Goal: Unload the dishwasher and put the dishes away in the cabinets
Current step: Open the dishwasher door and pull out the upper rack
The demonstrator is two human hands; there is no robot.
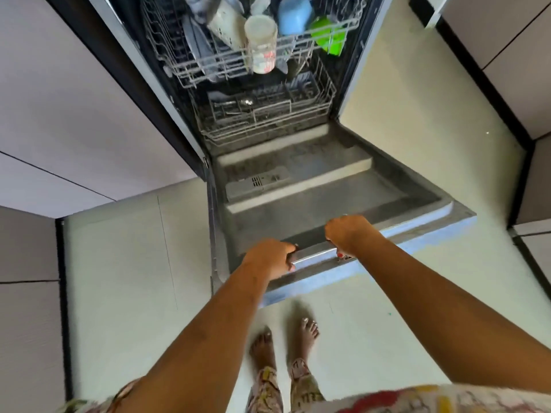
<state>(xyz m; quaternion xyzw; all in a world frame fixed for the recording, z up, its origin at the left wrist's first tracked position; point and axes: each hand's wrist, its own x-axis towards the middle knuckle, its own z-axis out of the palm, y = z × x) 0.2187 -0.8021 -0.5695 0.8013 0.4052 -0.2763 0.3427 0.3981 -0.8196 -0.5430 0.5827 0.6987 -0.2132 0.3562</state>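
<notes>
A view from above of a person standing at an open dishwasher, arms stretched forward and down. The dishwasher door [313,186] lies folded out almost flat over the pale floor [119,263], between grey cabinets [74,99] on either side. Both hands hold its near edge. The left hand [269,257] has its fingers curled over the lip, and the right hand [347,234], just beside it, is wrapped round the same edge.

The step in hand looks like easing the door fully open. It is probably best done by letting the door's weight down slowly with both hands until the hinges take it, then letting go. The person's bare feet [283,338] stand close to the front edge, so they should stay back from it. The racks should slide out only once the door rests flat.

Inside, nothing looks unloaded yet. The lower rack [323,93], of white wire, sits pushed in, with a cutlery basket [253,110] at its front holding a few dark utensils that are too blurred to name. Above it the upper rack [208,64] is full. It holds a blue cup [293,14], a bright green cup [326,35] and a pale jar [262,46] tipped toward the front rail, with more pale pieces behind them.
</notes>
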